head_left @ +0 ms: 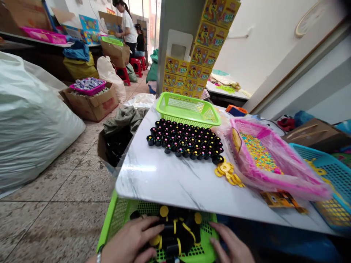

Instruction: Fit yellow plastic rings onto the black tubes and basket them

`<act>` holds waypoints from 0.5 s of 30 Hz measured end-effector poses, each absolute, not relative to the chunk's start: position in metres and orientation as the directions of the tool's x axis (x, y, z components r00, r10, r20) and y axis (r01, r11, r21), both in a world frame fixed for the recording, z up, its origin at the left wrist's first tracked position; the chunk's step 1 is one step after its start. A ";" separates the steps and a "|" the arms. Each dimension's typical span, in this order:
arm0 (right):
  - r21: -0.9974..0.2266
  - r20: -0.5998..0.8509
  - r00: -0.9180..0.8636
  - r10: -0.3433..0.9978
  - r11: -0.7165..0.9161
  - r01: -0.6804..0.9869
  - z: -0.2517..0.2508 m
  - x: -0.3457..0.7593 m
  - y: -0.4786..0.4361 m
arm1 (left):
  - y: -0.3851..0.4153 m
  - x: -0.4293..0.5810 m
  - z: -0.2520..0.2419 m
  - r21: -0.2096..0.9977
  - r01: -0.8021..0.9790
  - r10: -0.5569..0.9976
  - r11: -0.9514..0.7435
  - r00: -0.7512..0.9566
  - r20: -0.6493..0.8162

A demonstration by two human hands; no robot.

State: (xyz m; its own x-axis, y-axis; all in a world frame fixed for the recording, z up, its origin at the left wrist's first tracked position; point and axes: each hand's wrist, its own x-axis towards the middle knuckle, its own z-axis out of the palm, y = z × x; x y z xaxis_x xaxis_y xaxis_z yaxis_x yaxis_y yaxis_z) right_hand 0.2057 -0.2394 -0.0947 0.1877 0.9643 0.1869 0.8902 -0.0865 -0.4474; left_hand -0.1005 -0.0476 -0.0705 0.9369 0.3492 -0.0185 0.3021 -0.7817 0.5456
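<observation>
My left hand (131, 237) lies over black plastic tubes (178, 233) with yellow caps and rings, piled in a green mesh basket (109, 226) at the bottom of the view. My right hand (230, 243) sits at the basket's right side, fingertips near the tubes, holding nothing visible. On the white marble tabletop (153, 179) stand rows of black cups (183, 140) topped with coloured beads. Yellow plastic pieces (227, 171) lie beside them. A pink tray (260, 153) holds many coloured beads.
An empty-looking green basket (186, 109) and a blue mesh basket (334, 182) flank the table. Left of it are a box of black pieces (115, 146) and a large white sack (33, 124). Stacked yellow cartons (192, 62) stand behind; a co-worker (127, 31) stands farther back.
</observation>
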 end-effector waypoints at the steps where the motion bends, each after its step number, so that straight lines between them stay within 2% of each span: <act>1: -0.422 0.231 0.175 0.957 -0.064 0.904 -0.078 0.210 -0.238 | -0.049 -0.099 -0.070 0.534 0.292 0.347 -0.793 0.938 0.003; 5: -0.311 0.510 0.279 0.813 -0.128 0.942 -0.021 0.229 -0.217 | -0.044 -0.094 -0.067 0.528 0.247 0.318 -0.812 0.947 0.045; 6: -0.295 0.537 0.306 0.786 -0.164 0.941 -0.012 0.236 -0.207 | -0.041 -0.094 -0.067 0.522 0.254 0.317 -0.814 0.948 0.033; 9: -0.250 0.578 0.343 0.741 -0.240 0.938 -0.001 0.260 -0.170 | -0.030 -0.095 -0.063 0.504 0.307 0.337 -0.807 0.941 -0.033; 11: -0.176 0.588 0.357 0.726 -0.316 0.932 -0.005 0.274 -0.145 | -0.027 -0.096 -0.057 0.513 0.332 0.354 -0.792 0.933 -0.056; 14: -0.023 0.552 0.373 0.746 -0.433 0.901 -0.017 0.282 -0.118 | -0.029 -0.094 -0.041 0.543 0.304 0.368 -0.783 0.930 0.012; 15: -0.038 0.545 0.374 0.751 -0.423 0.905 -0.021 0.282 -0.114 | -0.030 -0.092 -0.033 0.556 0.274 0.374 -0.785 0.925 0.072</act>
